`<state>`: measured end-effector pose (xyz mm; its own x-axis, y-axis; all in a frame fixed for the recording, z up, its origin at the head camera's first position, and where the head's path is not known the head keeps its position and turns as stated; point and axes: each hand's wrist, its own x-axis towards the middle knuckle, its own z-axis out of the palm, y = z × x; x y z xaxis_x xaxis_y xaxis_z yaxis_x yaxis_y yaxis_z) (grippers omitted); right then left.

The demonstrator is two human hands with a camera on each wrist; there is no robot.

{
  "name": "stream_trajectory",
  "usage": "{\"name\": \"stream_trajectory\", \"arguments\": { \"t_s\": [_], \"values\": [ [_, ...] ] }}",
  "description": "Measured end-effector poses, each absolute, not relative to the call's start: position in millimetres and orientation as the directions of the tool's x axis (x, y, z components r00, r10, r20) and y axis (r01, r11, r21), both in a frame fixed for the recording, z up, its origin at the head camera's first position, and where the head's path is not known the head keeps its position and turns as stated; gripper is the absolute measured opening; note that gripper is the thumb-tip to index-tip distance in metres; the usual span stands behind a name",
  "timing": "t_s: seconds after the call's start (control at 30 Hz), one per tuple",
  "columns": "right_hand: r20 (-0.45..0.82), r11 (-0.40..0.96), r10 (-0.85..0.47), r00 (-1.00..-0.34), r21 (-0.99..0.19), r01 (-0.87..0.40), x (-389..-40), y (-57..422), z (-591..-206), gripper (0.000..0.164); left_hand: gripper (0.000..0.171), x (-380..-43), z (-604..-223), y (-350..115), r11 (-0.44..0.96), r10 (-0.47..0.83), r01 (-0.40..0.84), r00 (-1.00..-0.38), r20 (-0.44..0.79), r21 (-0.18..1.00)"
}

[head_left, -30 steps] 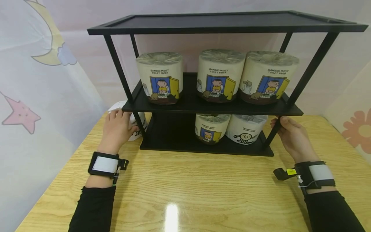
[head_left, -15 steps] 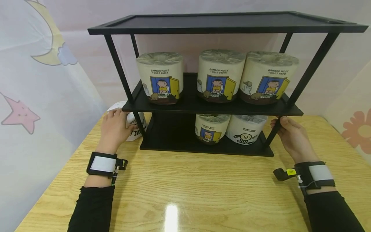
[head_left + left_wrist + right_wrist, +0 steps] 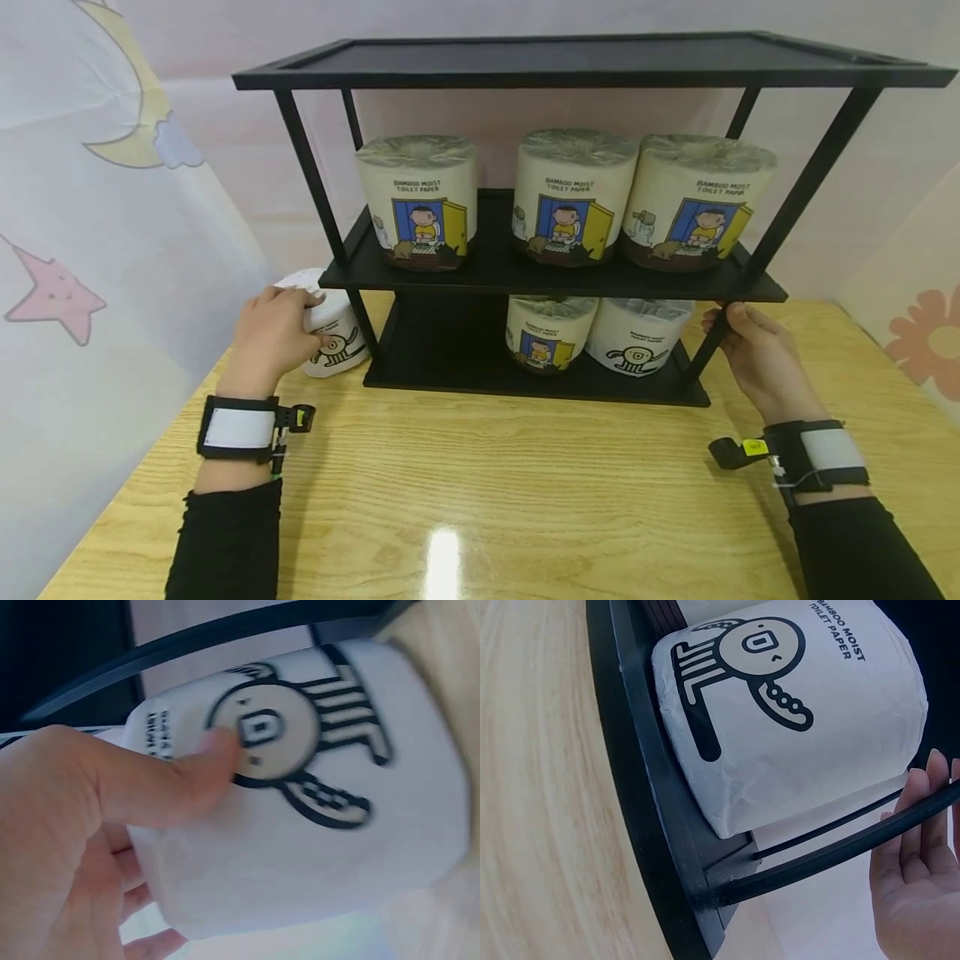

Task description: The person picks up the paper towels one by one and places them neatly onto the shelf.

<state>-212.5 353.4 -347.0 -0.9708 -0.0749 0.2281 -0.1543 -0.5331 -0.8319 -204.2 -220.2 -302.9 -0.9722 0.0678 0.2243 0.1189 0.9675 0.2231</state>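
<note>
At the rack's left side, my left hand (image 3: 267, 337) holds a white toilet paper roll (image 3: 333, 329) with a black cartoon figure. The left wrist view shows my thumb (image 3: 199, 780) across the printed side of the roll and the other fingers around its top edge. My right hand (image 3: 765, 354) grips the right front post (image 3: 832, 847) of the black rack (image 3: 555, 287) just under the middle shelf. Its fingers (image 3: 911, 832) pass behind the post. Close by on the bottom shelf stands another white roll (image 3: 633, 333).
Three cream toilet paper rolls stand on the middle shelf: a left one (image 3: 420, 200), a middle one (image 3: 570, 196) and a right one (image 3: 693, 200). A cream roll (image 3: 551, 333) stands on the bottom shelf. The rack stands on a wooden table (image 3: 480, 467) before a patterned cloth backdrop (image 3: 202, 225).
My left hand has moved left and slightly toward me, away from the rack post; more of the white roll now shows beside the rack. The right hand stays on its post.
</note>
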Motion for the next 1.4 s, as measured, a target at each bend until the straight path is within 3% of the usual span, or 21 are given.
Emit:
{"name": "stream_trajectory", "arguments": {
  "t_s": [0.3, 0.67, 1.17, 1.4],
  "values": [
    [0.223, -0.537, -0.057, -0.973, -0.829, -0.159, -211.9, 352.3, -347.0, 0.021, 0.058, -191.9, -286.5, -222.7, 0.968, 0.07, 0.109, -0.983, 0.171, 0.228],
    [0.236, -0.558, -0.053, -0.97, -0.813, -0.167, -211.0, 353.8, -347.9, 0.022, 0.066, -165.6, -257.8, -211.6, 0.976, 0.057, 0.048, -0.998, -0.037, 0.211],
    [0.224, -0.539, -0.047, -0.973, -0.826, -0.164, -210.9, 351.2, -348.7, 0.021, 0.062, -140.6, -238.0, -186.1, 0.977, 0.077, 0.067, -0.996, -0.04, 0.202],
    [0.226, -0.541, -0.04, -0.973, -0.824, -0.169, -212.7, 351.0, -348.6, 0.022, 0.06, -129.0, -231.6, -169.5, 0.969, 0.146, 0.148, -0.989, 0.025, 0.197]
  ]
}}
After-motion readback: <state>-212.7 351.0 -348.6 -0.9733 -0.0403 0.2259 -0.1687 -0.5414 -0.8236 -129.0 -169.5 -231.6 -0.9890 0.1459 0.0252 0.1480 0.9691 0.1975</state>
